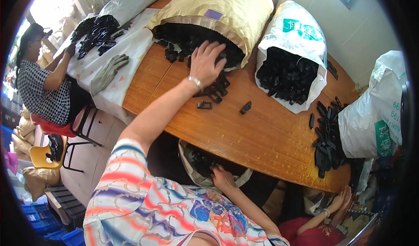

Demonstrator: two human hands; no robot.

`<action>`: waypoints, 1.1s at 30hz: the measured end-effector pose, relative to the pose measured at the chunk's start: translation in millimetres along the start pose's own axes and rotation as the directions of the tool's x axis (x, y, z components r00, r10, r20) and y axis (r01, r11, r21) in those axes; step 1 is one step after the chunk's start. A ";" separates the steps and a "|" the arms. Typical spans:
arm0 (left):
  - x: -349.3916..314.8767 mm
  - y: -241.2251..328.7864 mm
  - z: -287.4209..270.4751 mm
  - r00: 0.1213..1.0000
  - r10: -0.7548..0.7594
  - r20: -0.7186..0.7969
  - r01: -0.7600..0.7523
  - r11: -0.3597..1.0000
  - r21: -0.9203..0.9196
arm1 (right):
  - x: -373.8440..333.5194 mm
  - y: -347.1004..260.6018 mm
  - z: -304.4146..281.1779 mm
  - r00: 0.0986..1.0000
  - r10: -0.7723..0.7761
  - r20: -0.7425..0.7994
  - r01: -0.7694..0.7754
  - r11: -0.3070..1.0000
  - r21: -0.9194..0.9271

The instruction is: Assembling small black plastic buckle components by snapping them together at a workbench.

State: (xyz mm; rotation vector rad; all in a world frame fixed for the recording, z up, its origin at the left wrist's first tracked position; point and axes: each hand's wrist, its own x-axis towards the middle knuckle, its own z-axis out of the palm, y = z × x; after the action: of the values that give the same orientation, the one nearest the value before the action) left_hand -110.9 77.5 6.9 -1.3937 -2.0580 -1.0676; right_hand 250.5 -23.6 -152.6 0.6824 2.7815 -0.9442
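My left hand [207, 62] reaches across the table, fingers spread and slightly blurred, at the mouth of a large cream sack [218, 3] full of small black plastic parts. Beneath the palm lie more loose black parts [214, 90], spilled onto the wood. Below the table's front edge, my right hand [223, 178] is at a pale open bag [185, 158] that also holds dark parts. Its fingers are bent together at the contents; whatever they grip is too small to make out. One black frame-shaped part [204, 105] and a single black clip-like part [245, 107] lie apart on the table.
An open white sack [290, 17] of black parts stands right of the cream one. Farther right, a black pile [325, 143] lies beside another white sack [364, 132]. Co-workers sit at left [43, 80] and lower right [316, 230]. A grey glove [109, 73] rests on the cloth.
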 end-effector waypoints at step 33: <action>-17.7 -18.5 -75.9 0.853 0.164 0.496 -0.150 0.986 -0.068 | -5.4 -41.9 -43.1 0.996 -0.067 -0.057 0.071 0.994 0.081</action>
State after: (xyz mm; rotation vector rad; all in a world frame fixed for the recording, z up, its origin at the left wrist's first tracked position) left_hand -125.8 3.7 34.1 -1.9826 -2.2192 -0.7138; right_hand 237.3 -28.9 -94.0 0.6353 2.8435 -1.0761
